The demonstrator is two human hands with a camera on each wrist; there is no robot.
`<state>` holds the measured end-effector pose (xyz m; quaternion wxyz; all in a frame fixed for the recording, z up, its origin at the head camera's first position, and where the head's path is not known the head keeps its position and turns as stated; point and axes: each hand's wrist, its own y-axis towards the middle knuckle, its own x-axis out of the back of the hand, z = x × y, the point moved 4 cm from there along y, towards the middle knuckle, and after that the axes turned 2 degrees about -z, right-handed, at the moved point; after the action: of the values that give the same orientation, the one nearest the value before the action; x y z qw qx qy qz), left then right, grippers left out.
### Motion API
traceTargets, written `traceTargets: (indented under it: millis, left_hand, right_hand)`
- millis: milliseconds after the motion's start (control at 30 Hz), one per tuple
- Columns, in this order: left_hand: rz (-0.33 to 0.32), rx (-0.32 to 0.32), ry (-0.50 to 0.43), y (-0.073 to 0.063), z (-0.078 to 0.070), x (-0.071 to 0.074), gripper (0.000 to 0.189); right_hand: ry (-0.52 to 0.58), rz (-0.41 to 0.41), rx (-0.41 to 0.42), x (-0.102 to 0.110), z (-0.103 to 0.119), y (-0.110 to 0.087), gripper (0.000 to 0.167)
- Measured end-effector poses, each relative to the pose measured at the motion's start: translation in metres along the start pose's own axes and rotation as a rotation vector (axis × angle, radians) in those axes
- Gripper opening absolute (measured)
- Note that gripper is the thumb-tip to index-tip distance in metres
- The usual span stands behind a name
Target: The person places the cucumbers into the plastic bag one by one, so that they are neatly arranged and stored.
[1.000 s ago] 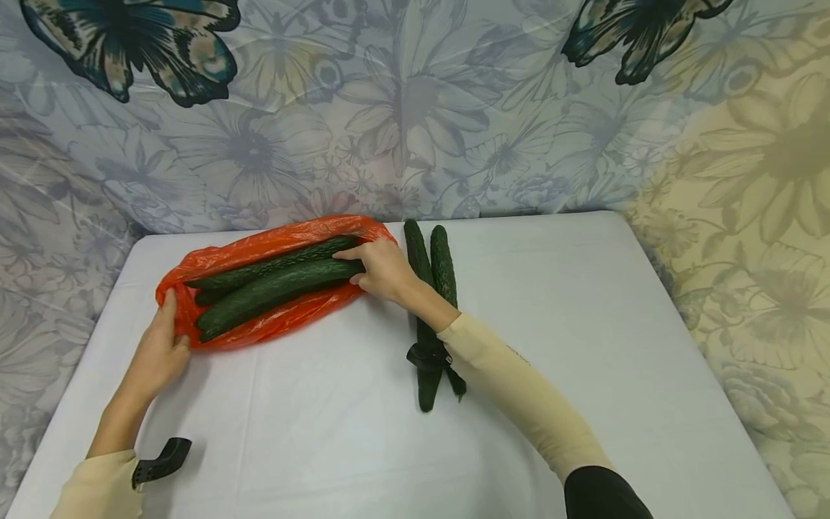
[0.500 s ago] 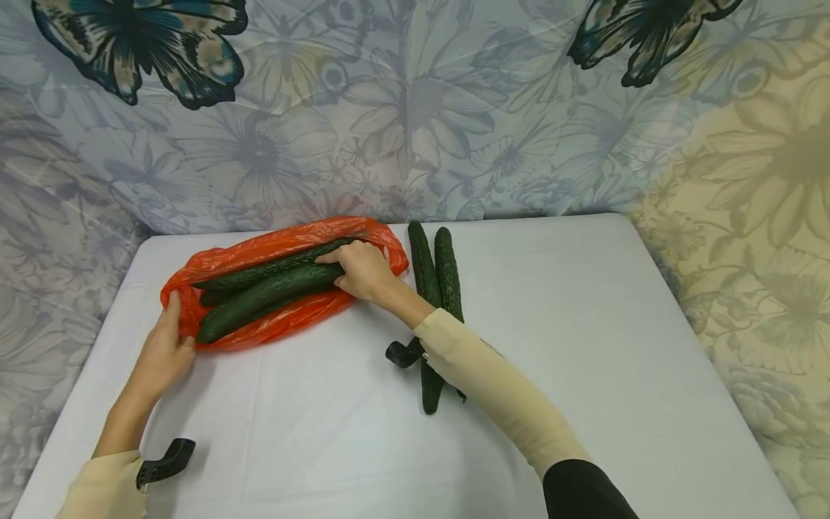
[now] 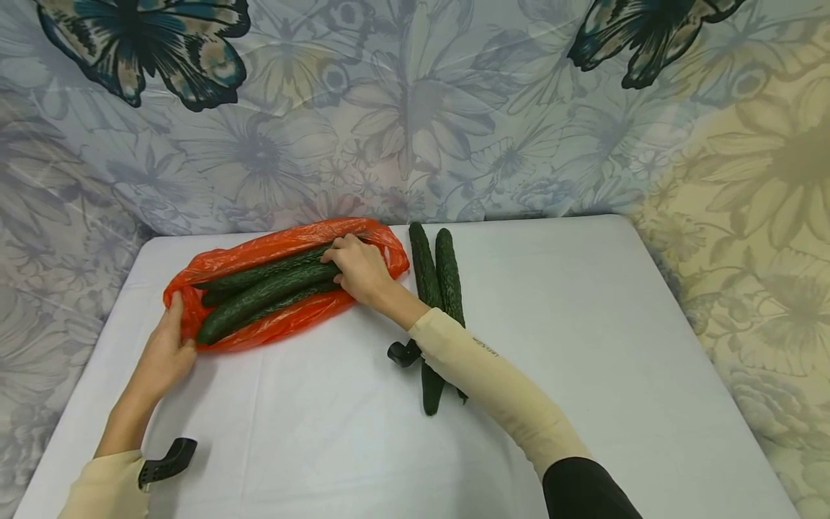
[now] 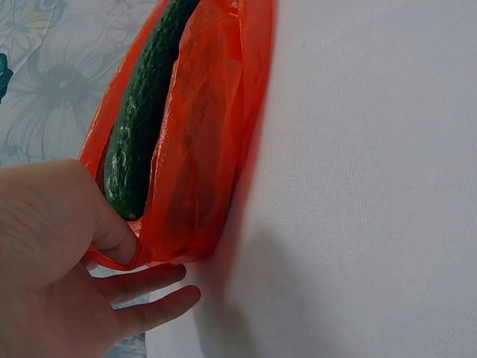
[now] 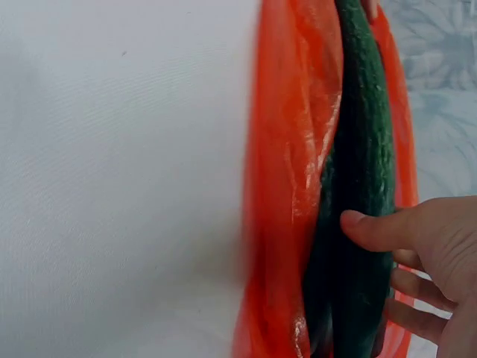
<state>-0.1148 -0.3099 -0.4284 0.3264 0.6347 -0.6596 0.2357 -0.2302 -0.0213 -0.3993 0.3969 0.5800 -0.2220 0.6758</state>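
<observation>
The hands are both busy at one bag, each partly closed. At the left, the left hand [image 3: 165,358] pinches the rim of a red plastic bag [image 3: 295,323] at its left end; the left wrist view shows two other fingers stretched out nearly straight below the rim. A cream left sleeve [image 3: 106,490] covers that forearm, and a curved black piece [image 3: 170,463] juts out beside its cuff.

The bag lies aslant on the left half of the white surface [image 3: 583,310], its right end farther back. Its mouth faces upward, baring at least three dark green cucumbers laid lengthwise. Over the bag's right part, the right hand [image 3: 359,269] grips the middle cucumber [image 3: 269,294], thumb on one side and fingers on the other; that cucumber lies inside the bag.

Just right of the bag, two loose cucumbers, a left one [image 3: 424,270] and a right one [image 3: 449,274], lie side by side, pointing away from the person. The cream right sleeve [image 3: 499,386] passes over them, hiding part of both, with a second black piece [image 3: 403,353] at its cuff. Behind the surface hangs a floral backdrop [image 3: 259,158], turning yellowish toward the right.
</observation>
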Motion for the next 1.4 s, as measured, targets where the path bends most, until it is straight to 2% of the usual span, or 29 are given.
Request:
traceTargets:
  millis: [133,333,500,667,967,1267,1400]
  left_hand:
    - [-0.006,0.001,0.003,-0.001,-0.001,0.001,0.077]
    - [0.001,0.017,0.003,-0.002,-0.002,0.001,0.078]
    - [0.001,0.02,0.011,-0.002,-0.002,0.001,0.079]
    - [-0.016,0.016,0.017,-0.002,-0.003,0.001,0.081]
    - [-0.014,0.031,0.014,-0.001,-0.003,0.003,0.079]
    - [-0.007,0.054,0.013,-0.002,-0.004,0.002,0.079]
    - [-0.006,0.059,0.018,-0.002,-0.004,0.002,0.079]
  right_hand:
    - [-0.016,-0.032,-0.007,0.0,0.0,0.0,0.034]
    - [-0.016,0.009,-0.021,-0.002,0.0,-0.003,0.036]
    - [0.051,0.062,-0.02,0.004,-0.002,-0.007,0.038]
    - [0.112,0.043,-0.016,0.017,-0.009,-0.014,0.035]
    - [0.147,-0.055,-0.046,0.039,-0.039,-0.043,0.03]
    - [0.173,-0.095,-0.085,0.047,-0.065,-0.073,0.042]
    - [0.186,-0.102,-0.143,0.049,-0.075,-0.086,0.046]
